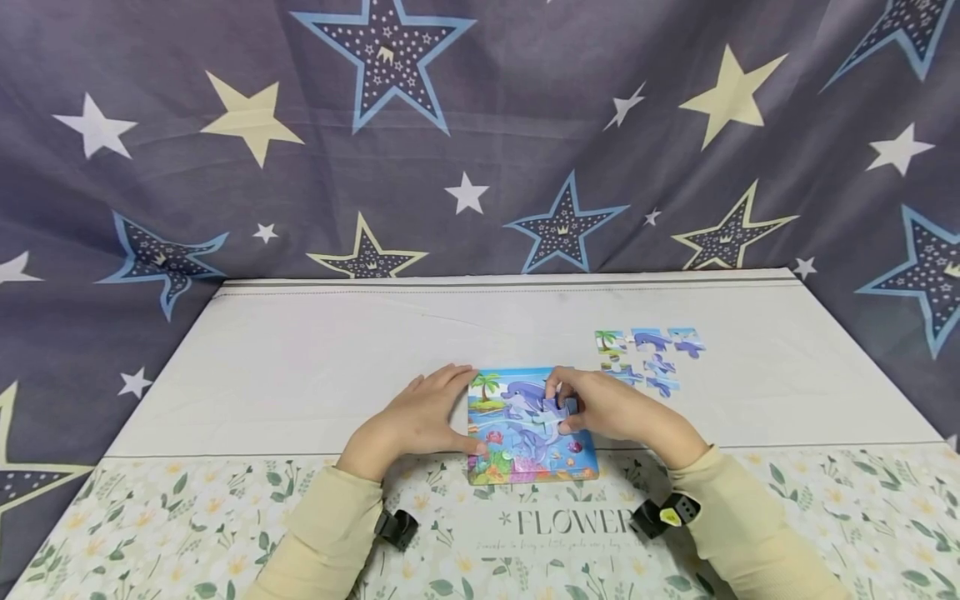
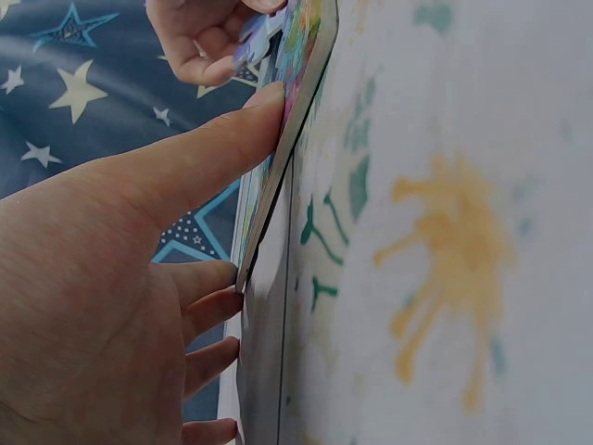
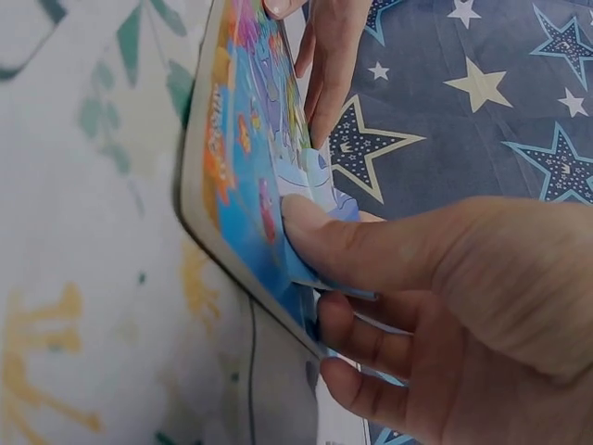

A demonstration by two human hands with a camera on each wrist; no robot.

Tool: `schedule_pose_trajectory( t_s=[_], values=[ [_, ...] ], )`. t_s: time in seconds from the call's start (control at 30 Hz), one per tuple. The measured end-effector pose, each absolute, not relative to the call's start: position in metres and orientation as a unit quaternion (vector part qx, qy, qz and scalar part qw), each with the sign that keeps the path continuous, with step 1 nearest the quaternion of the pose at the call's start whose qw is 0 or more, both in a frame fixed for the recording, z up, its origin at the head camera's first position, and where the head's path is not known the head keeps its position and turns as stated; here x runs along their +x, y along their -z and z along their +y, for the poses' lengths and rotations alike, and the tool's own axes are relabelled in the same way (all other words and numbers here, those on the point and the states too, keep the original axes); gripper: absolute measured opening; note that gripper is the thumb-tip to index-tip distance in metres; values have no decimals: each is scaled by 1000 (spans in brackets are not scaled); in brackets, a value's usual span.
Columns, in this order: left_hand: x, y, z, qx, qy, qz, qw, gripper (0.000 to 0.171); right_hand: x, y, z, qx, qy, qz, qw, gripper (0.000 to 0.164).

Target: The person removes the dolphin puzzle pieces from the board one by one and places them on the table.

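Observation:
A square dolphin jigsaw puzzle (image 1: 525, 472) with a beach and sea picture lies in front of me. My left hand (image 1: 422, 415) steadies its left side, the thumb resting on the picture and the straight fingers along the edge. Over the puzzle's right part, my right hand (image 1: 611, 406) pinches a blue and purple puzzle piece (image 3: 343, 206) between thumb and fingers. That piece is tilted at the board's surface; the right wrist view does not show whether it sits in a gap. In the left wrist view the held piece (image 2: 258, 39) shows beyond the left thumb.
Several loose puzzle pieces (image 1: 651, 340) lie behind and right of the board, on the white part of the tabletop cover (image 1: 315, 358). A floral printed strip (image 1: 187, 517) runs along the front. A star-patterned curtain (image 1: 465, 100) hangs behind the table.

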State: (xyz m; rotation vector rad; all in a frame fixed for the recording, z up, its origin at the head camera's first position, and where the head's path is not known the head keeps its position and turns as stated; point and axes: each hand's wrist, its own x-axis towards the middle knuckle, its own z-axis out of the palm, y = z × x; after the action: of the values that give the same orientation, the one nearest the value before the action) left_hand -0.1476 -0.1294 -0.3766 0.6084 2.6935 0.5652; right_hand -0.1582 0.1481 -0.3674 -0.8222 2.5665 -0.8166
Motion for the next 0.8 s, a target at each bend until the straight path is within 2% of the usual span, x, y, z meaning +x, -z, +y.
schedule_pose_trajectory(
  t_s=[0.43,0.8],
  values=[
    [-148,377,-129,213,-197,944,158,109,-161,367,150,-277,306,895,172,25],
    [-149,378,-129,212,-199,944,156,109,-162,366,151,-278,288,901,165,18]
  ],
)
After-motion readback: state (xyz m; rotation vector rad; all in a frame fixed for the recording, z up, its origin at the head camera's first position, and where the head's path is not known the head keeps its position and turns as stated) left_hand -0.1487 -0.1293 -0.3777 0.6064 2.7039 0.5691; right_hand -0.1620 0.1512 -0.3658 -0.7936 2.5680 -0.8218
